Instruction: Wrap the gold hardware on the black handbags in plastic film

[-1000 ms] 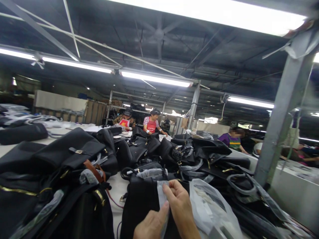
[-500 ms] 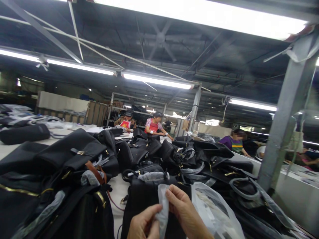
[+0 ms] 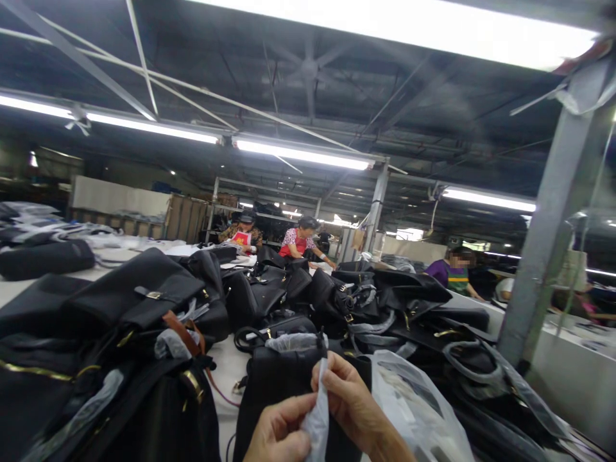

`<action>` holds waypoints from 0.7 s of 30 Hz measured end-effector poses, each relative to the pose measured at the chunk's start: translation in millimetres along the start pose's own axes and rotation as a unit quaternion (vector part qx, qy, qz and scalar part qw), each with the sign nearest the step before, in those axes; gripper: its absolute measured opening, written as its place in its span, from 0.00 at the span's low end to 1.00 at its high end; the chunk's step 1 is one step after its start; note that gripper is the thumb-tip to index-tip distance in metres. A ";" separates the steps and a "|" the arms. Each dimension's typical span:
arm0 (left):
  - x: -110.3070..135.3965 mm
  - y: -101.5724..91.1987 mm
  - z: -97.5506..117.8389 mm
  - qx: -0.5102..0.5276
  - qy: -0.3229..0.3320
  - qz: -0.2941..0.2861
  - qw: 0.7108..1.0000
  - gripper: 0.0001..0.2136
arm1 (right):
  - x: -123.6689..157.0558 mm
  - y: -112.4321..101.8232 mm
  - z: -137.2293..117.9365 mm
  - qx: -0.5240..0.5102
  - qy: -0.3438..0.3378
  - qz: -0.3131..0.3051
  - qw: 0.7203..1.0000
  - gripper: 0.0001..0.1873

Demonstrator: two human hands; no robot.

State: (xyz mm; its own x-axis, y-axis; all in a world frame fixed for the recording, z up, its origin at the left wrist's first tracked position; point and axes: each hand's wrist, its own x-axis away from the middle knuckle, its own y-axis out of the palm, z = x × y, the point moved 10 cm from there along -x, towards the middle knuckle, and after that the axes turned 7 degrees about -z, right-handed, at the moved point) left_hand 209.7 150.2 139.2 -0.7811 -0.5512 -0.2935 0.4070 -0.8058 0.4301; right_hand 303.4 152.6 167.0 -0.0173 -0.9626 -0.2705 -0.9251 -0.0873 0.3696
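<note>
Between my two hands is a narrow strip of pale, translucent plastic wrap (image 3: 317,420), held upright. My left hand (image 3: 282,427) pinches its lower part from the left. Higher up, my right hand (image 3: 353,398) grips the top end between thumb and fingers. Right behind them stands a black bag (image 3: 262,391), whose top handle (image 3: 296,341) is covered in clear wrap. Whether the strip in my hands is attached to this bag I cannot tell. Close by on the right lies a white plastic bag (image 3: 414,398) with pale pieces inside.
Black bags with gold zips and buckles crowd the table, such as a large one (image 3: 139,289) at left with a brown strap (image 3: 180,330). Wrapped straps (image 3: 471,369) lie to the right. A grey metal post (image 3: 553,212) rises there. Several people work farther back.
The plastic strip has tilted, its top leaning right. My right hand's fingers have curled more closely around its upper end, and my left hand has shifted slightly right.
</note>
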 end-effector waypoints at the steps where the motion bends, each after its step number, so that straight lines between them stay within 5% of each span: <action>1: -0.3 -0.8 -0.8 0.000 0.000 -0.003 1.000 0.23 | -1.0 -2.2 0.2 0.008 0.001 0.011 1.000 0.22; 10: 7.9 -19.5 6.1 -0.229 0.037 0.086 0.969 0.18 | 3.1 -9.9 -23.9 0.157 -0.025 0.080 0.984 0.20; 21: 16.0 -36.7 -16.5 -0.189 -0.017 0.097 0.977 0.16 | 5.5 -10.7 -13.5 0.118 -0.028 0.088 0.989 0.21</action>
State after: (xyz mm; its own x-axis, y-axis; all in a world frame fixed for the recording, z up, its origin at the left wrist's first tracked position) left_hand 190.1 167.4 104.7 -0.6840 -0.6994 -0.2072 0.6899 -0.7125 0.1275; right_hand 318.3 144.8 173.6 -0.2017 -0.9409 -0.2721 -0.9683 0.1498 0.1997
